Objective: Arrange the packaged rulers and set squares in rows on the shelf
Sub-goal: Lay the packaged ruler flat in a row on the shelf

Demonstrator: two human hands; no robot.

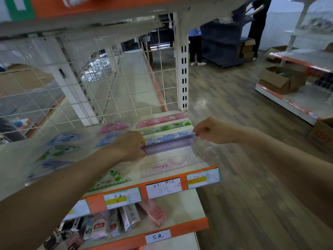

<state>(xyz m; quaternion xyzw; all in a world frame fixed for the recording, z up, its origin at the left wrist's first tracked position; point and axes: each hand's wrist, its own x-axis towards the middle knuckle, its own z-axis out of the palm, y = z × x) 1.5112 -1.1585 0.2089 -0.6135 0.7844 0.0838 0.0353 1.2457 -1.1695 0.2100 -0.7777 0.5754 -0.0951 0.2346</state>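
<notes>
On the shelf [95, 203], packaged rulers [165, 127] are laid side by side at the right rear, and set squares [61, 150] are spread to their left. Just before that row, a single ruler [169, 146] is held at its ends by the left hand [129, 147] and the right hand [210, 130]. Boxes [129, 217] are stood on the lower shelf [180, 202] beneath.

Glossy clear plastic sleeves wrap translucent plastic rulers [167, 139] on a smooth, matt cream metal shelf [21, 159]; paper price labels [163, 187] front its orange edge above a wood-look floor [243, 195] with a sheen.
</notes>
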